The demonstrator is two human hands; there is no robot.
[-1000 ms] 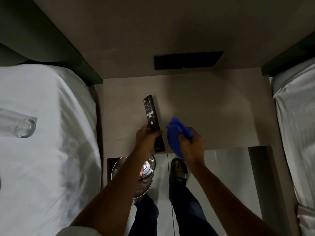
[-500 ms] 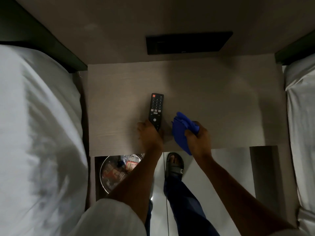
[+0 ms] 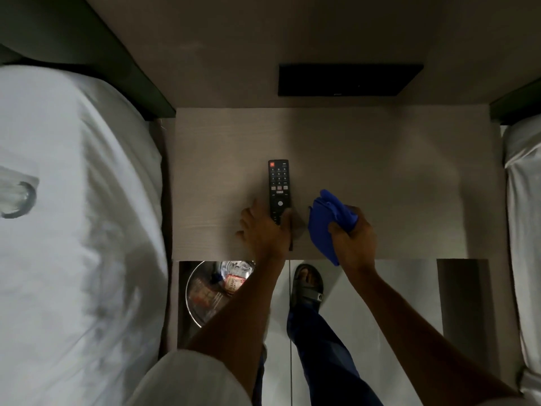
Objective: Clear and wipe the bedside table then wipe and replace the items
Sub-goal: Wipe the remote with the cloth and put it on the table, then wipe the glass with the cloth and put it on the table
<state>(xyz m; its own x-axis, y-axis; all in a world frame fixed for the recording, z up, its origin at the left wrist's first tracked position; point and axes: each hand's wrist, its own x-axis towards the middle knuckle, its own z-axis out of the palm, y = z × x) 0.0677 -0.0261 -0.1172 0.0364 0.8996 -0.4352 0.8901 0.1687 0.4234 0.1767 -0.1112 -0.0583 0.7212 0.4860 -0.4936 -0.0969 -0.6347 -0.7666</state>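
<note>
- One worktop [image 3: 380,177], pale wood grain, set between two beds with white sheets: left bed [image 3: 73,230], right bed [image 3: 524,215].
- One black remote [image 3: 278,186] lies flat on the worktop near its front edge, buttons up and long axis pointing toward the wall. A red button sits at its far corner. A row of small coloured keys sits mid-body; their lettering is too small to read.
- Left hand [image 3: 265,230] covers the near end of the remote, fingers curled over it and the thumb side against the remote's edge. Whether it grips or only rests, I cannot tell.
- Right hand [image 3: 352,238] is closed tight around one bunched blue cloth [image 3: 326,218]. The cloth sits just right of the remote, not touching it, and one corner hangs past the worktop's front edge.
- The two hands are apart, with the remote's lower end between them.
- One clear drinking glass [image 3: 16,197] lies on its side on the left bed.
- One round metal bin [image 3: 210,291] stands on the floor below the worktop front. Wrappers lie inside it, one with reddish print that is not legible.
- One dark panel [image 3: 348,80] is on the wall above the worktop.
- One sandalled foot [image 3: 307,285] is on the floor, with blue trousers above it.
</note>
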